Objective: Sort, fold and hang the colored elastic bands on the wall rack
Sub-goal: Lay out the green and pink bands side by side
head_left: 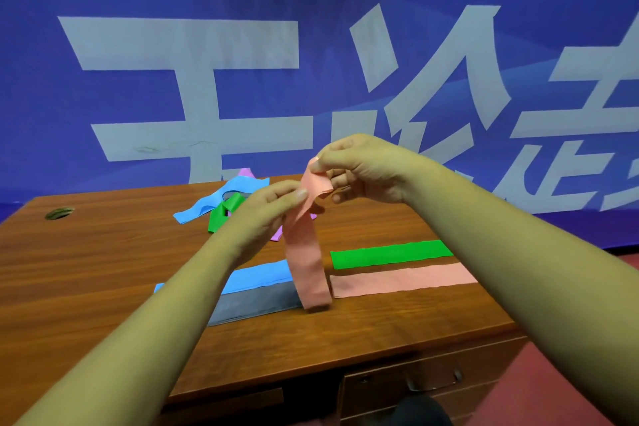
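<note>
Head view showed the left hand (266, 209) and the right hand (363, 166) each pinching the upper end of the pink band (306, 273), which hung down to the desk (103, 252); aligning both edges squarely before creasing would probably fold it neatly.

The table (86, 270) lies open at left; flat bands (390, 254) and a hanging pink band (306, 266) block the middle, loose heap (216, 218) behind.
</note>
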`<state>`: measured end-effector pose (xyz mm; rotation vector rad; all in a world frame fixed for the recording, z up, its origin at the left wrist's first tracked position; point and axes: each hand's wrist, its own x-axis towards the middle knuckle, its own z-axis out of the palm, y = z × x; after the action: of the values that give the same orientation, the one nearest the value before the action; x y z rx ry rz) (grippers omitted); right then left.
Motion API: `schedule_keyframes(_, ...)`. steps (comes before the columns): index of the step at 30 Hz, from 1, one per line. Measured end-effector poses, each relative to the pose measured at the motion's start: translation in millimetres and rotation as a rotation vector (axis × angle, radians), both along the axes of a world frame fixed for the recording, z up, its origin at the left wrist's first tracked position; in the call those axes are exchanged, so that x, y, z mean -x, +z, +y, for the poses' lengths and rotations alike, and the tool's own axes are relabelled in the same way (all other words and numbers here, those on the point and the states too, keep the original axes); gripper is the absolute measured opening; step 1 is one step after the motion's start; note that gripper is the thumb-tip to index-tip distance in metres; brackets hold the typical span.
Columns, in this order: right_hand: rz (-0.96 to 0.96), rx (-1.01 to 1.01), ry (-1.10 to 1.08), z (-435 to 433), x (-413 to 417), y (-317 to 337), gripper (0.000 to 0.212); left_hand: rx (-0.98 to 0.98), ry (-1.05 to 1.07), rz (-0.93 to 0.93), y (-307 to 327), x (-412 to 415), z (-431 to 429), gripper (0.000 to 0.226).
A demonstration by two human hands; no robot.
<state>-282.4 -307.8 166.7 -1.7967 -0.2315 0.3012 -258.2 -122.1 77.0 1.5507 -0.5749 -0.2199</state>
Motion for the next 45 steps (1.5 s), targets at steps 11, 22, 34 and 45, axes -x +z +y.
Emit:
schedule_keyframes(11,-0.026,0.052,-0.106,-10.9,5.7,-17.1,0.017,-0.131,0.169,-0.075,0.6,5.2,-9.1,0.027)
schedule_keyframes(22,-0.102,0.064,-0.456,-50.1,-9.8,-25.2,0.011,-0.445,-0.095,0.101,-58.7,-3.4,-3.4,0.013)
schedule_keyframes(34,-0.024,-0.031,-0.796,-124.0,-21.3,-76.2,0.003,-0.555,-0.089,0.137,-81.7,-4.8,2.4,0.039)
schedule_keyframes(45,0.185,-0.019,-0.954,-189.5,3.7,-160.9,0.014,-0.433,0.169,0.167,-99.5,-6.8,-17.4,0.016)
